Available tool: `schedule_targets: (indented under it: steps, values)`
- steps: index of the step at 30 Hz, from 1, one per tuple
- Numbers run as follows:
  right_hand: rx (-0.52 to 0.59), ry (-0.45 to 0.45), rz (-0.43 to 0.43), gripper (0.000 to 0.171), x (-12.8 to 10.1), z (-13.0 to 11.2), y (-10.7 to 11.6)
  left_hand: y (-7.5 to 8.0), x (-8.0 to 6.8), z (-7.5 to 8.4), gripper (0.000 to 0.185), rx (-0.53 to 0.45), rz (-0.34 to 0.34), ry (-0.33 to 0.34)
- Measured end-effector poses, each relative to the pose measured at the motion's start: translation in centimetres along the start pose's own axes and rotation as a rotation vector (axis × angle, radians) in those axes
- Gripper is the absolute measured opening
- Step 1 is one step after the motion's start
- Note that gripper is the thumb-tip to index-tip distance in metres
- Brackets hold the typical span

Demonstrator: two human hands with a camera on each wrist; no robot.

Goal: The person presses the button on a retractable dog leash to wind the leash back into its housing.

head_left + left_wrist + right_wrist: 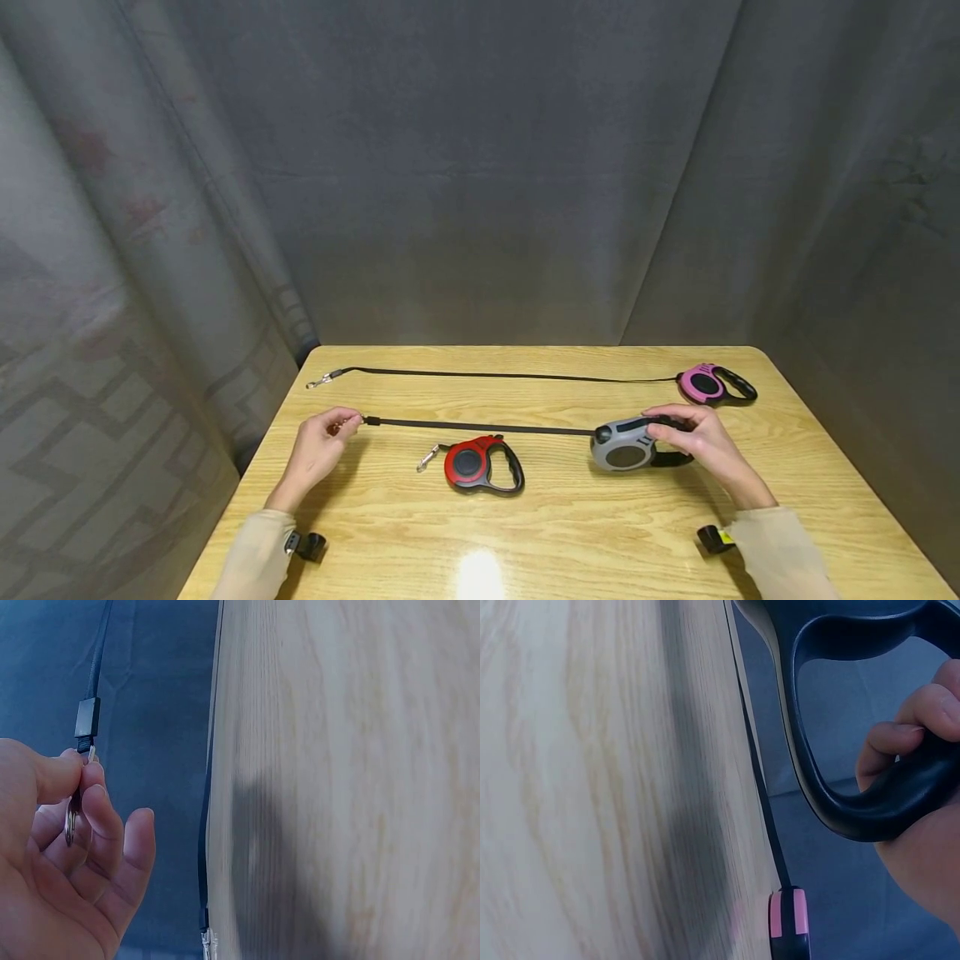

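My left hand [318, 448] pinches the metal clip [71, 821] of a grey retractable dog leash between thumb and fingers. From the clip, a black strap [480, 428] runs straight and taut across to the grey leash casing [624, 446]. My right hand [701, 440] holds that casing by its black handle [900, 787], fingers curled round the grip. In the head view a red retractable leash [467, 465] lies on the table between the hands, its strap drawn in and its clip [428, 457] at the left.
Farther back, a pink retractable leash [703, 384] lies with its black strap [510, 376] stretched leftward to a metal clip [318, 381]. All lies on a wooden table [570, 533] with grey curtains [480, 183] behind and at the sides.
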State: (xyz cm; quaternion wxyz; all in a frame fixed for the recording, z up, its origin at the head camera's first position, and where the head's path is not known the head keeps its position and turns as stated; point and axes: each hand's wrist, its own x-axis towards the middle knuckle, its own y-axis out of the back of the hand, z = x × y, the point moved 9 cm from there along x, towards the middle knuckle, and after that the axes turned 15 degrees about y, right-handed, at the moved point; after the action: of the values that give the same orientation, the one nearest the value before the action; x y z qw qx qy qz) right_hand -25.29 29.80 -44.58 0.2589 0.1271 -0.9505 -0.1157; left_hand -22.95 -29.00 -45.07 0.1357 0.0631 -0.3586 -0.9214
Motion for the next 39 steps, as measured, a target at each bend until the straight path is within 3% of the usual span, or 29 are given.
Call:
schedule_targets:
  steps: [13, 39]
  values:
    - [0.023, 0.012, -0.003, 0.024, 0.1, 0.0, -0.1, -0.5, 0.1, 0.4, 0.017, -0.017, -0.012, -0.020]
    - [0.066, 0.040, -0.002, 0.032, 0.2, -0.1, -1.2, -1.3, 0.2, 0.5, 0.015, -0.054, -0.046, 0.004]
